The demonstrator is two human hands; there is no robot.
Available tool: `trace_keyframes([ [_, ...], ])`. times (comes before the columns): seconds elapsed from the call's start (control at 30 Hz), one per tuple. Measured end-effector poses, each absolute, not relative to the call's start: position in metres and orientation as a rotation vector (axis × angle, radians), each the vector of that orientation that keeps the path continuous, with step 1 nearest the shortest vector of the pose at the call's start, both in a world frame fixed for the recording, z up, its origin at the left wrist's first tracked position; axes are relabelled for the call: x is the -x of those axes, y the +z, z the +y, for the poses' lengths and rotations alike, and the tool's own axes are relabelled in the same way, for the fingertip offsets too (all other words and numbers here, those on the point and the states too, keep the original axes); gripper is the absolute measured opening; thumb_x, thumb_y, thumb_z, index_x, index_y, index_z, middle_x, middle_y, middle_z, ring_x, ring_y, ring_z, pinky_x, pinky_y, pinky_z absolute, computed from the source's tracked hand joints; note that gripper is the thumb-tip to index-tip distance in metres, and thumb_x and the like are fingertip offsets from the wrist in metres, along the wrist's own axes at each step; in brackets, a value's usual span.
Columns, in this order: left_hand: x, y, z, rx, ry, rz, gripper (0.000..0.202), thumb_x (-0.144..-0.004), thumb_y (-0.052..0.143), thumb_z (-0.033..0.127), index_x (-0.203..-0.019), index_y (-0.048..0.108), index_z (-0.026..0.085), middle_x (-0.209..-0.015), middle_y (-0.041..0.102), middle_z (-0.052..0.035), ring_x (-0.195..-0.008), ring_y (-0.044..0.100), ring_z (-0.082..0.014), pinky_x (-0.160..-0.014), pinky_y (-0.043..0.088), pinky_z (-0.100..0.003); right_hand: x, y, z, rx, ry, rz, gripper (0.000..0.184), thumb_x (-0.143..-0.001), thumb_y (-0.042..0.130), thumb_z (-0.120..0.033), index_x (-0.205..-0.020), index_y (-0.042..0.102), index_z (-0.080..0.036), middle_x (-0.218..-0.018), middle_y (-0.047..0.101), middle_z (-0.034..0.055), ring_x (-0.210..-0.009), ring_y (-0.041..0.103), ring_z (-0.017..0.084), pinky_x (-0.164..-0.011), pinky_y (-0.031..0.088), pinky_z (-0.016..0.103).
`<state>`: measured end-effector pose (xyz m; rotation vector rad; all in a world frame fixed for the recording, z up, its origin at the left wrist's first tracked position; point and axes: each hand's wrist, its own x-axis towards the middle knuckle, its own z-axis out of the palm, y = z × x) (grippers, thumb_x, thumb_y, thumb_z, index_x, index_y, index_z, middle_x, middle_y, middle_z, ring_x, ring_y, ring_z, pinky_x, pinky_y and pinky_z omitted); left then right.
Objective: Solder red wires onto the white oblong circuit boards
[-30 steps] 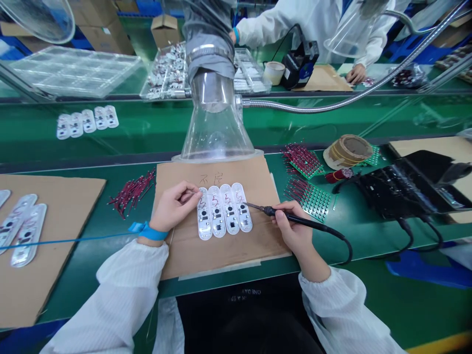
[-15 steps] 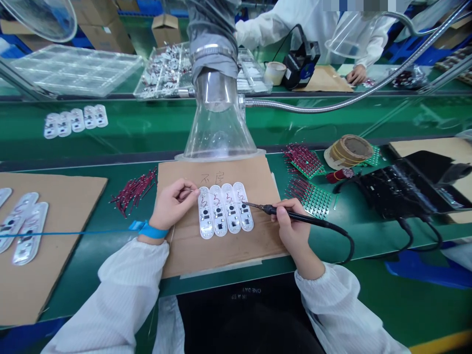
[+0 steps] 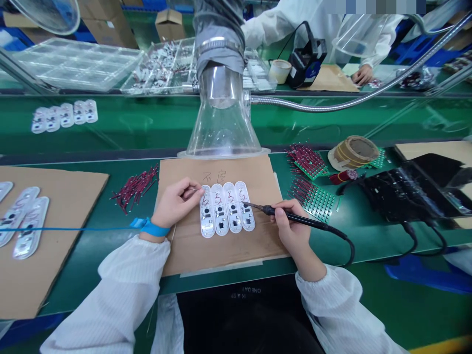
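Black soldering iron (image 3: 306,221), slim and pen-shaped, sat pinched in my right grip (image 3: 289,228), its metal tip right at the last of four white oval circuit boards (image 3: 226,209) on brown cardboard (image 3: 221,255), while my left grip (image 3: 176,202) pinched a thin wire (image 3: 194,190) just beside them!

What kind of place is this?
This looks like an electronics assembly line: a soldering iron in the right hand, a clear fume extraction hood over the work, and a blue anti-static wrist strap.
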<state>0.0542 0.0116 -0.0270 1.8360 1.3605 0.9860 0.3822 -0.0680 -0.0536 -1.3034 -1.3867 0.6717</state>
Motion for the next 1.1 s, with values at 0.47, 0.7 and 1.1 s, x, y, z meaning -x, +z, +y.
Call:
trace_keyframes([
  [0.47, -0.045, -0.026, 0.017, -1.815, 1.149, 1.339, 0.010, -0.092, 0.069, 0.026, -0.085, 0.066, 0.021, -0.068, 0.037, 0.0066, -0.059, 0.037, -0.0115, -0.060, 0.035, -0.026, -0.363, -0.046, -0.067, 1.273, 0.620, -1.330, 0.034, -0.108, 0.066, -0.058, -0.095, 0.070, -0.026, -0.075, 0.071, 0.0003, -0.059, 0.066, 0.018, -0.056, 0.053, 0.031],
  [0.7, -0.047, -0.025, 0.015, -1.834, 1.098, 1.343, 0.011, -0.092, 0.070, 0.030, -0.086, 0.068, 0.021, -0.067, 0.037, 0.0062, -0.061, 0.037, -0.0129, -0.061, 0.036, -0.027, -0.364, -0.048, -0.065, 1.282, 0.677, -1.384, 0.033, -0.107, 0.068, -0.057, -0.097, 0.071, -0.026, -0.076, 0.073, 0.0011, -0.060, 0.068, 0.018, -0.057, 0.056, 0.031],
  [1.1, -0.046, -0.027, 0.016, -1.901, 1.077, 1.316, 0.012, -0.095, 0.068, 0.029, -0.087, 0.068, 0.021, -0.068, 0.037, 0.0058, -0.060, 0.040, -0.0131, -0.062, 0.036, -0.029, -0.365, -0.049, -0.066, 1.301, 0.679, -1.432, 0.031, -0.106, 0.070, -0.056, -0.097, 0.073, -0.027, -0.078, 0.075, 0.0021, -0.062, 0.070, 0.020, -0.060, 0.057, 0.034],
])
